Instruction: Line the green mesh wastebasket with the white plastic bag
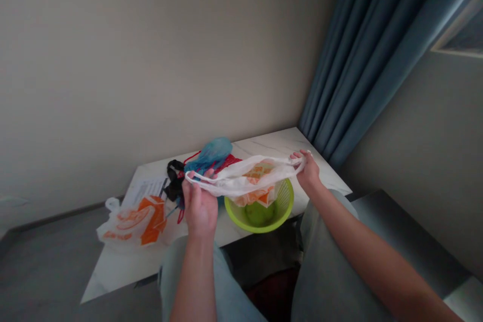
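A white plastic bag with orange print is stretched sideways between my two hands. My left hand is closed around one end of it, with a loop of the handle over the thumb. At the other end, my right hand grips the bag's handle, fingers wrapped round. Below the bag stands a lime-green plastic basket, partly hidden by it. A blue plastic bag, a red bag and a black bag lie bunched just beyond my left hand.
Another white plastic bag with orange print lies at the left of the white marbled table. Behind it is a printed paper sheet. A wall borders the far side; blue curtains hang at the right.
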`<state>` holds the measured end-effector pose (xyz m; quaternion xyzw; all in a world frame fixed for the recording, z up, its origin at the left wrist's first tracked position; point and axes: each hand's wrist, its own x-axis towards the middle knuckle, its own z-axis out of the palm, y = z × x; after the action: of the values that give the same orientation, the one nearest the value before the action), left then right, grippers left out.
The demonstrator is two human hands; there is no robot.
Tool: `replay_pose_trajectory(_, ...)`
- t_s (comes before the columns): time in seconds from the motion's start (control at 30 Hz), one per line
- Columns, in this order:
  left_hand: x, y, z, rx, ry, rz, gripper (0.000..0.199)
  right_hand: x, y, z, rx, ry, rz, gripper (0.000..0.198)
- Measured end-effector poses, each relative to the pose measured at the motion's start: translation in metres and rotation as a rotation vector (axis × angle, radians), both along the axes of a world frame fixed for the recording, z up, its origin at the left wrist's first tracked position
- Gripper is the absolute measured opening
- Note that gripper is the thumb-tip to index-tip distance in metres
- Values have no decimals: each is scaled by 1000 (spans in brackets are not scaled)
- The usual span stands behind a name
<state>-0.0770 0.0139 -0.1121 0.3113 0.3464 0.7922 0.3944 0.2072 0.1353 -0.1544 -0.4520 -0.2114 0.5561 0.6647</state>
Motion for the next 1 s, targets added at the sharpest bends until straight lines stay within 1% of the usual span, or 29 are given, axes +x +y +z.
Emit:
replay_pose_trajectory(0.07,6,-2,-5,-46,71,42,33,0,-3,6,32,-61,4,30)
replay_pose_trajectory(0.13,13,-3,-9,-105,188,97,32,-1,-7,9,68,-135,7,28)
replay_pose_trajectory(0.2,22,-5,-13,-143,328,134,31,-4,-11,10,81,-189,75,28)
replay_pose_trajectory(0.3,40,-8,-17,-146,486,104,28,-11,-18,9,74,-267,228,31)
replay_pose_trajectory(0.4,59,-9,-26,-161,562,33,26,-20,-26,8,123,-416,298,33)
replay_pose_trajectory(0.5,73,-7,-36,-199,611,-38,26,-26,-34,8,231,-641,361,36)
replay_pose_trajectory(0.6,82,-5,-41,-206,704,-100,21,-30,-42,10,417,-935,468,35)
replay_pose_trajectory(0.67,85,-4,-41,-193,763,-133,17,-33,-47,10,513,-1064,548,32)
replay_pose_trajectory(0.73,87,-3,-40,-172,817,-147,15,-37,-52,9,528,-1095,598,26)
replay_pose_trajectory(0.83,89,-3,-38,-120,889,-146,13,-45,-58,5,492,-1014,630,9)
replay_pose_trajectory(0.87,90,-3,-38,-94,899,-149,12,-47,-59,3,490,-978,637,12)
replay_pose_trajectory(0.93,92,-2,-38,-37,896,-162,12,-52,-60,-1,487,-909,651,23)
replay_pose_trajectory(1.0,93,0,-37,8,891,-162,12,-56,-60,-3,475,-850,657,24)
